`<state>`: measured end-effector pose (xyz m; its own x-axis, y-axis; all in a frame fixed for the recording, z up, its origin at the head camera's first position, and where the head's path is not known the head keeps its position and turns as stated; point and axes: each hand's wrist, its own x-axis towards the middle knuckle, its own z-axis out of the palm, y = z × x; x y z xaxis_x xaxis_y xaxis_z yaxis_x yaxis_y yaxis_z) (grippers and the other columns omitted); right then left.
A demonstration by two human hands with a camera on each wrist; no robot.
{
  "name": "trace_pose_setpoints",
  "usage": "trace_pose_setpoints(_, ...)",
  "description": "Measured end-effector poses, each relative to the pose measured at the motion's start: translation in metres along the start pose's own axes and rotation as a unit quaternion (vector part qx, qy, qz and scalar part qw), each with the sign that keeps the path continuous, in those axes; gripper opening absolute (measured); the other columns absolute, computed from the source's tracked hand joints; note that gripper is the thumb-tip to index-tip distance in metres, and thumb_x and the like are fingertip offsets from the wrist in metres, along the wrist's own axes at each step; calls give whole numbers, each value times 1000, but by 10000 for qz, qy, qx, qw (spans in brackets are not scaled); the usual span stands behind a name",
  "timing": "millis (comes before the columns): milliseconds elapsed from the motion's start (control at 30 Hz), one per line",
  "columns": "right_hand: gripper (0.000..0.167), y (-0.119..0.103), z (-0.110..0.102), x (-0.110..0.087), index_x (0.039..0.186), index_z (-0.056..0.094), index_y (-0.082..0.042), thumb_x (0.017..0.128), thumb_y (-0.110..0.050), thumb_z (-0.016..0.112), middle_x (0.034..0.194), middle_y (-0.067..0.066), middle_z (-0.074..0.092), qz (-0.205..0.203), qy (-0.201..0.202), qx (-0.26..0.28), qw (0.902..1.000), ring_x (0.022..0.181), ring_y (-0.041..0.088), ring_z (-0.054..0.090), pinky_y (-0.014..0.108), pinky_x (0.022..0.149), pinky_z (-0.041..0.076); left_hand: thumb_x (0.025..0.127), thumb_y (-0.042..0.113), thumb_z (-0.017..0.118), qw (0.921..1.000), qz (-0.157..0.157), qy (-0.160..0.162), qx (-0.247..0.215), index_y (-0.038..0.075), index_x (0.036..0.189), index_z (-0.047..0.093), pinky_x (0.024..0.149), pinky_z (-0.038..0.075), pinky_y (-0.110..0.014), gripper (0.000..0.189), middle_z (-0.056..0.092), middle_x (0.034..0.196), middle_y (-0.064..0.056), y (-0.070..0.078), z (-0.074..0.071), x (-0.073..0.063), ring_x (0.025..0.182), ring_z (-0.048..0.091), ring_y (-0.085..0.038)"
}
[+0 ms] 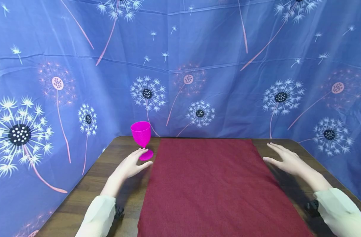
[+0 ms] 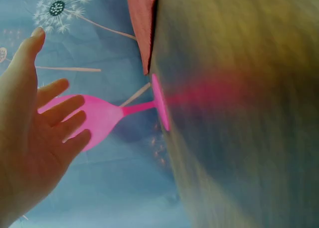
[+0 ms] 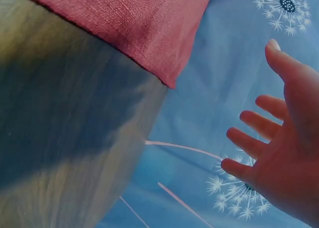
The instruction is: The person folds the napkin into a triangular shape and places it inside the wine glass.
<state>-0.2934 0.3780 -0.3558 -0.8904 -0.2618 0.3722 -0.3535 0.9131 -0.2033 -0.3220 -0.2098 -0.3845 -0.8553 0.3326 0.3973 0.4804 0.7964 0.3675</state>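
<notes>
Standing upright on the wooden table [image 1: 90, 184], left of the red cloth [image 1: 210, 184], the pink goblet [image 1: 141, 133] is presumably steadied by its flat foot [image 1: 146, 155]. The left hand [image 1: 131, 165] extends near it, fingers lightly spread, thumb apart; contact cannot be confirmed. The right hand [image 1: 287, 160], similarly spread, hangs empty past the cloth's right edge.

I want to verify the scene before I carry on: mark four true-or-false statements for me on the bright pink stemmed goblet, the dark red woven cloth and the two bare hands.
1. In the head view, the goblet stands left of the cloth. True.
2. The left hand is nearer the goblet than the right hand is. True.
3. The goblet lies on its side. False: it stands upright on the brown wood-grain table.
4. The right hand grips the cloth. False: it holds nothing.
</notes>
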Motion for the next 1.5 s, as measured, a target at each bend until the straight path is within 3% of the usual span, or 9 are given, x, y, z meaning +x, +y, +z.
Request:
trace_pose_setpoints(233, 59, 1, 5, 12, 126, 50, 10, 88, -33, 64, 125, 35, 49, -102, 219, 141, 9996, 114, 52, 45, 62, 91, 35, 87, 35, 65, 9982, 17, -140, -577, 1, 128, 54, 105, 36, -49, 54, 56, 130, -18, 0, 5, 8, 126, 46, -36)
trace_pose_setpoints(533, 50, 11, 13, 26, 120, 55, 11, 90, -28, 62, 119, 36, 54, 22, 375, 265, 9989, 112, 52, 48, 60, 91, 37, 89, 24, 63, 9967, 99, 129, -789, 1, 118, 62, 96, 44, -45, 37, 65, 116, -15, 0, 12, 20, 113, 58, -31)
trace_pose_setpoints(767, 46, 22, 23, 38, 117, 57, 11, 90, -26, 61, 115, 35, 57, 47, 441, 274, 9986, 109, 52, 50, 60, 89, 39, 91, 22, 60, 9950, -95, -81, -989, 2, 116, 64, 91, 47, -45, 32, 66, 114, -14, 1, 16, 26, 108, 61, -29)
trace_pose_setpoints(933, 47, 25, 29, 47, 118, 56, 12, 92, -27, 58, 116, 35, 56, 135, 219, 241, 9994, 109, 52, 51, 60, 88, 40, 92, 24, 58, 9931, -285, -239, -1109, 3, 117, 63, 94, 45, -45, 33, 66, 116, -13, -2, 20, 27, 112, 59, -30)
trace_pose_setpoints(1200, 49, 26, 41, 64, 117, 55, 14, 93, -28, 56, 115, 36, 57, 212, -24, 362, 9991, 105, 50, 54, 58, 87, 42, 93, 21, 56, 9916, -278, -506, -1154, -2, 116, 63, 91, 48, -44, 33, 65, 115, -16, -6, 25, 31, 106, 62, -30)
trace_pose_setpoints(1500, 42, 33, 57, 73, 114, 58, 13, 93, -23, 56, 111, 34, 59, 273, 279, 550, 9977, 103, 50, 55, 58, 86, 43, 93, 20, 56, 9922, -28, -679, -1049, -2, 115, 64, 89, 49, -42, 31, 67, 110, -14, -5, 31, 36, 104, 62, -28)
